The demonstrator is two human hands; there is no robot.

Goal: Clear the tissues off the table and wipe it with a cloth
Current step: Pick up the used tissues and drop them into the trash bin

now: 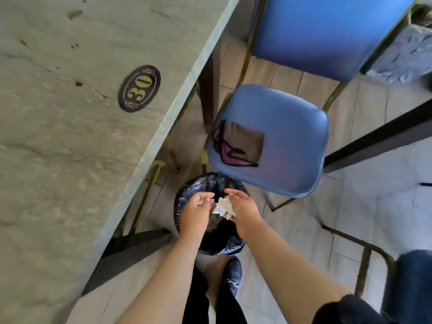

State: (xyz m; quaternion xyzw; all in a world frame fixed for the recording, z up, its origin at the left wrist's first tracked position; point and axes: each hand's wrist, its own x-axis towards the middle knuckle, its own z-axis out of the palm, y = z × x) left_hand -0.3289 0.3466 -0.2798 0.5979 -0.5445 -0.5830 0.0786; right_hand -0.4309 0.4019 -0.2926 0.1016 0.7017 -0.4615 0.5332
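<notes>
Tissue-dumping step, I'd say — both hands hover right over the bin (210, 244), right hand (243, 210) cupping the crumpled white tissues (223, 208), left hand (197, 206) loose-fingered just beside them, gripping nothing. Next they need dropping in, then the crumb-speckled bench (70, 113) off to the left wants a cloth.

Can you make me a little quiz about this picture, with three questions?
1. True or false: both hands, the left hand and the right hand, are over the bin.
2. What number is on the oval plate on the table?
3. Which hand has the crumpled tissue against it? A) left B) right

Key:
1. True, both hands are above the black-lined bin on the floor.
2. It says 30.
3. B, the tissue lies against the right hand; the left hand's fingers hang loosely curled beside it.
</notes>
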